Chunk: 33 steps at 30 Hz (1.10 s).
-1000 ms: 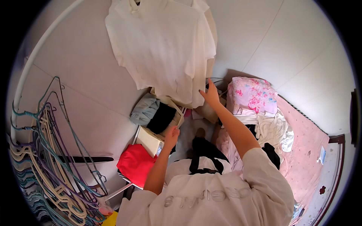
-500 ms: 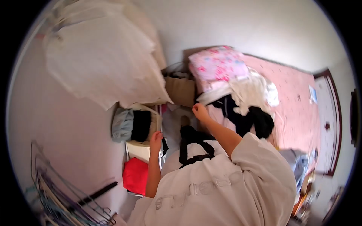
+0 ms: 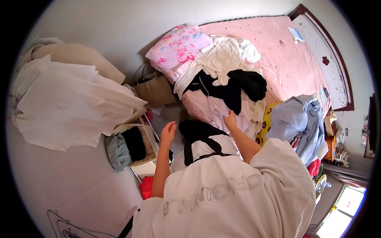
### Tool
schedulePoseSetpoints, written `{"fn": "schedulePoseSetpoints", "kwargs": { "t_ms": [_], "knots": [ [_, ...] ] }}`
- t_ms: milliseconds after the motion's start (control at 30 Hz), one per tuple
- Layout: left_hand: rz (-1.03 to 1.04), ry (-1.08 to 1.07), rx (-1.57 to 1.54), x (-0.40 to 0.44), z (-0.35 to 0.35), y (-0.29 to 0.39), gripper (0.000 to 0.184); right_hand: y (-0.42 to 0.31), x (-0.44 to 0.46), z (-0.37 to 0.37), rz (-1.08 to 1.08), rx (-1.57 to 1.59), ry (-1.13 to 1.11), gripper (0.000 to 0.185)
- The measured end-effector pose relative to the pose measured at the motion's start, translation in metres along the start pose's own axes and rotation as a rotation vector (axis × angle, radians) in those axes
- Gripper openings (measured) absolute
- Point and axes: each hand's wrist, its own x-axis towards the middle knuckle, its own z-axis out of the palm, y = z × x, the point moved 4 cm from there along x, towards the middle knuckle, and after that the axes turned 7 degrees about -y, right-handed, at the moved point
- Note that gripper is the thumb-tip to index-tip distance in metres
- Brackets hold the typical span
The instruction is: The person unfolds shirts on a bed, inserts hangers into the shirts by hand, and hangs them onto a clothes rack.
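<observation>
Already hung at L: white garment (image 3: 75, 103). Still heaped on bed (image 3: 274, 51), unhung: cream garment (image 3: 222, 57), black garment (image 3: 224, 94), etc. With L hand (image 3: 168, 131), half-open grip, apparently empty; w/ R hand (image 3: 229, 118), bent-fingered grip nr black garment, can't tell if holding cloth.

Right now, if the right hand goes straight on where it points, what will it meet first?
The right hand would probably meet the pale cloth first, the black garment lying just beyond; depth and any contact are unclear.

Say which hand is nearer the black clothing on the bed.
The right hand, beside that black clothing; the left hand is farther, toward the hanging white garment.
</observation>
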Motion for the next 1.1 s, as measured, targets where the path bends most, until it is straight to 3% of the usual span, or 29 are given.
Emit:
{"fn": "schedulePoseSetpoints", "kwargs": {
  "t_ms": [267, 367, 567, 700, 733, 833, 867, 967, 1067, 1100],
  "knots": [
    [-0.04, -0.062, -0.01, -0.004, 0.032, 0.005, 0.023, -0.01, 0.039, -0.002, 0.128, 0.081, 0.091, 0.052],
    [-0.087, -0.031, 0.029, -0.01, 0.028, -0.002, 0.022, -0.018, 0.065, -0.004, 0.012, 0.079, 0.106, 0.053],
    [-0.123, 0.026, 0.037, -0.001, 0.028, -0.014, 0.025, -0.044, 0.125, -0.004, -0.029, 0.045, 0.004, 0.067],
    [-0.143, 0.054, -0.032, 0.013, 0.033, 0.001, 0.025, -0.063, 0.161, 0.005, -0.033, 0.003, -0.2, 0.076],
    [-0.152, 0.044, -0.008, 0.015, 0.037, 0.009, 0.025, -0.057, 0.172, 0.019, 0.033, -0.046, -0.231, 0.073],
    [-0.17, 0.021, 0.014, 0.015, 0.044, 0.012, 0.025, -0.047, 0.19, 0.042, 0.225, 0.202, -0.372, 0.068],
    [-0.173, 0.014, 0.011, 0.014, 0.044, 0.012, 0.025, -0.047, 0.19, 0.043, 0.231, 0.178, -0.33, 0.061],
    [-0.201, 0.007, 0.033, 0.008, 0.039, 0.007, 0.025, -0.08, 0.17, 0.014, -0.083, 0.099, -0.019, 0.042],
    [-0.14, 0.02, 0.028, 0.002, 0.03, 0.002, 0.024, -0.142, 0.133, -0.057, -0.356, 0.018, 0.273, 0.006],
    [-0.131, 0.024, 0.032, 0.002, 0.027, 0.003, 0.023, -0.152, 0.126, -0.071, -0.414, 0.006, 0.298, 0.007]
  ]
}}
